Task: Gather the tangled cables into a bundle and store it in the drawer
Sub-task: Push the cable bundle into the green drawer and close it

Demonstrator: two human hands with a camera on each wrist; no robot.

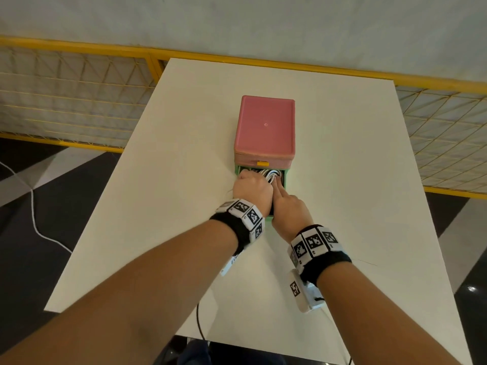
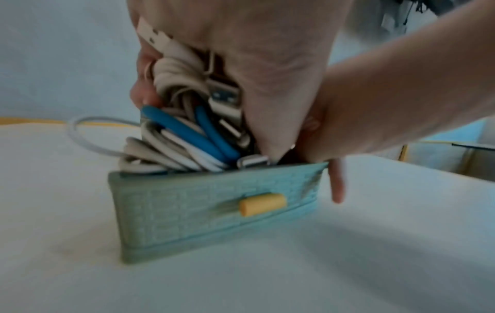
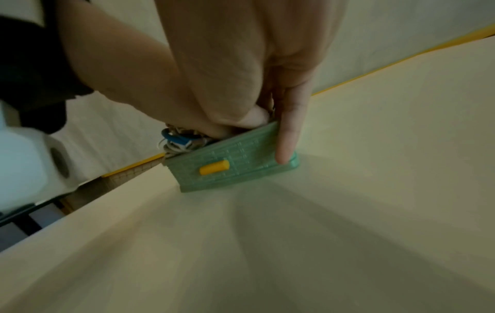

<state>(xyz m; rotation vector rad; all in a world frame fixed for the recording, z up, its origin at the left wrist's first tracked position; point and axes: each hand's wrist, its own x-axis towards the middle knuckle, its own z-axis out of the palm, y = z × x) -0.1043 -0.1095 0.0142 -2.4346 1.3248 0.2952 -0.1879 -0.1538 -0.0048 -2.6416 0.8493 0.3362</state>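
Note:
A green drawer (image 1: 285,180) is pulled out from under a pink box (image 1: 266,125) on the white table. A bundle of white and blue cables (image 2: 184,135) sits partly inside it and rises above the drawer front (image 2: 187,209). My left hand (image 1: 252,187) grips the bundle from above, fingers curled round the loops. My right hand (image 1: 287,204) reaches in beside it, straight fingers pressing on the cables (image 1: 271,175). One right finger (image 3: 289,131) lies down the outside of the drawer front (image 3: 241,169), near its yellow knob (image 3: 214,167).
The white table (image 1: 342,180) has bare room on both sides of the box. A yellow mesh railing (image 1: 79,88) runs behind the table. A white cord (image 1: 34,214) trails on the dark floor at left. One white loop (image 2: 85,135) sticks out past the drawer's left side.

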